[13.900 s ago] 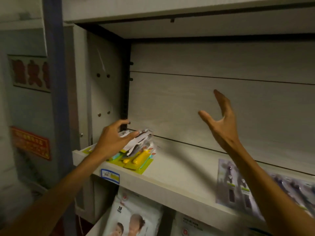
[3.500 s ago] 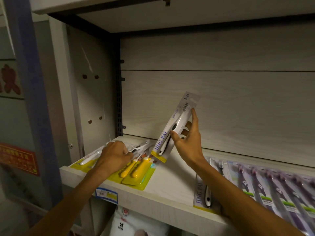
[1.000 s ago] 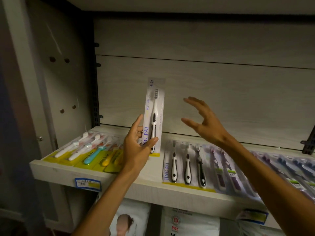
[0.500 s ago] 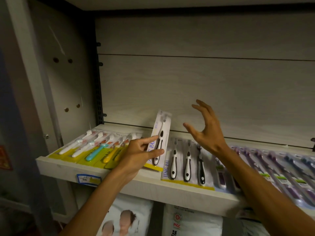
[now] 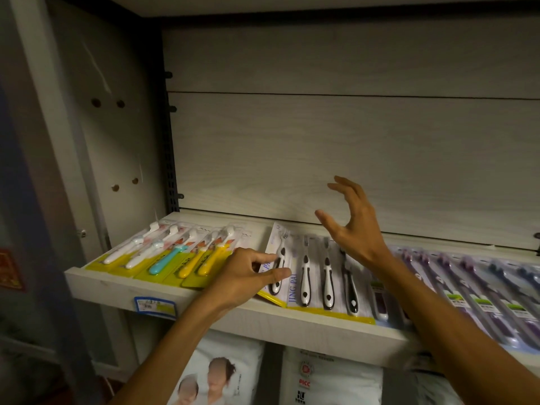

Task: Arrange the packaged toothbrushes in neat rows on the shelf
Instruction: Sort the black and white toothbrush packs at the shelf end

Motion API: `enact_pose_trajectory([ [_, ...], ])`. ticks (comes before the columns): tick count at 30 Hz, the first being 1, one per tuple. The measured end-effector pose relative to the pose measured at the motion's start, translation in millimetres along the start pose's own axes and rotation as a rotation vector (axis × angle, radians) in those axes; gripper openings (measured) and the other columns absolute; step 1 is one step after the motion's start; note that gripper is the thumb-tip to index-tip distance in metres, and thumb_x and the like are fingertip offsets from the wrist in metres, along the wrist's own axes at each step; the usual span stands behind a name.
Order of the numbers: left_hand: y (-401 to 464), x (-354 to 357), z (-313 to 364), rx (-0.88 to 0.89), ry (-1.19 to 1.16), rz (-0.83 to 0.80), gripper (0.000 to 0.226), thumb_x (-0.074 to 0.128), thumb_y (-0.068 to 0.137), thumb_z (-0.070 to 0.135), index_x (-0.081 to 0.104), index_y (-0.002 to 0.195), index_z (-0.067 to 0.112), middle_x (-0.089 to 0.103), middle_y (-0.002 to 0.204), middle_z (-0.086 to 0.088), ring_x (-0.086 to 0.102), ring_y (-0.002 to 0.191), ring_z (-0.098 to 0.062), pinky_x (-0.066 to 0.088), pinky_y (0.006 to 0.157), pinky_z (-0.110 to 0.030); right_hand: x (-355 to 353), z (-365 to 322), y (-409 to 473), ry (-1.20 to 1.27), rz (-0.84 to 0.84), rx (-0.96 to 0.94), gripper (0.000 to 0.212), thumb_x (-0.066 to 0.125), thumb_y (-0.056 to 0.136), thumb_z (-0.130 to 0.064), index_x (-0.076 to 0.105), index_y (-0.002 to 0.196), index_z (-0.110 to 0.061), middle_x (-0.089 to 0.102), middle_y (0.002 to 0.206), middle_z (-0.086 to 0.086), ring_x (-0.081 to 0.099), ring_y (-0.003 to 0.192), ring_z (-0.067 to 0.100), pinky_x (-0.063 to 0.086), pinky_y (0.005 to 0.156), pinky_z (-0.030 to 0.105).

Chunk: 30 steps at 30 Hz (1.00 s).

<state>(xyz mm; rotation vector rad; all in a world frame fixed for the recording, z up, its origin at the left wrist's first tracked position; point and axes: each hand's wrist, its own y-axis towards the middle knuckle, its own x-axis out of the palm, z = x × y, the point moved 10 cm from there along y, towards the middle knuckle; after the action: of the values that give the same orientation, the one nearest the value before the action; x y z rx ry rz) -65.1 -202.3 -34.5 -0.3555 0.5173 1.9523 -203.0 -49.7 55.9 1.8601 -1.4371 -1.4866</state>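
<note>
Lowered flat now, the toothbrush pack (image 5: 279, 258) is lying, seemingly pinched, under the left hand (image 5: 245, 276), possibly skewing onto neighbouring packs (image 5: 324, 276) while the right hand (image 5: 353, 226) is hovering wide.

We face a pale wood-grain back panel (image 5: 336, 147) split by a thin dark seam at twelve o'clock. At ten o'clock a grey side panel (image 5: 117, 135) shows paired round holes, with a black slotted upright (image 5: 171, 159) beside it. At nine o'clock a red sign (image 5: 8, 270) hangs. The light is dim.
</note>
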Motion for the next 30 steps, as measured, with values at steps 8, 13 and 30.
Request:
enact_pose_trajectory([
  [8,0,-2,-2,-0.011,-0.001,0.013,0.051,0.074,0.076,0.038,0.064,0.122,0.019,0.062,0.125,0.004,0.057,0.116,-0.011,0.048,0.098,-0.028,-1,2,-2,0.016,-0.001,0.019,0.062,0.058,0.082,-0.052,0.045,0.136,-0.024,0.034,0.148,-0.003,0.037,0.132,0.014,0.035,0.103,0.033],
  [13,0,1,-6,-0.078,-0.249,-0.083,0.063,0.078,0.062,0.038,0.064,0.119,0.016,0.064,0.121,0.003,0.059,0.114,-0.009,0.047,0.095,-0.019,1,3,-1,0.031,0.000,0.020,0.061,0.059,0.083,-0.052,0.045,0.135,-0.025,0.035,0.147,-0.004,0.038,0.131,0.014,0.040,0.105,0.040],
  [30,-2,8,10,0.070,0.195,-0.087,0.052,0.073,0.073,0.045,0.063,0.119,0.024,0.038,0.145,0.008,0.045,0.126,-0.009,0.039,0.104,-0.027,-1,3,-1,0.037,-0.005,0.042,0.062,0.058,0.083,-0.053,0.044,0.136,-0.024,0.036,0.147,-0.003,0.038,0.132,0.016,0.040,0.106,0.047],
])
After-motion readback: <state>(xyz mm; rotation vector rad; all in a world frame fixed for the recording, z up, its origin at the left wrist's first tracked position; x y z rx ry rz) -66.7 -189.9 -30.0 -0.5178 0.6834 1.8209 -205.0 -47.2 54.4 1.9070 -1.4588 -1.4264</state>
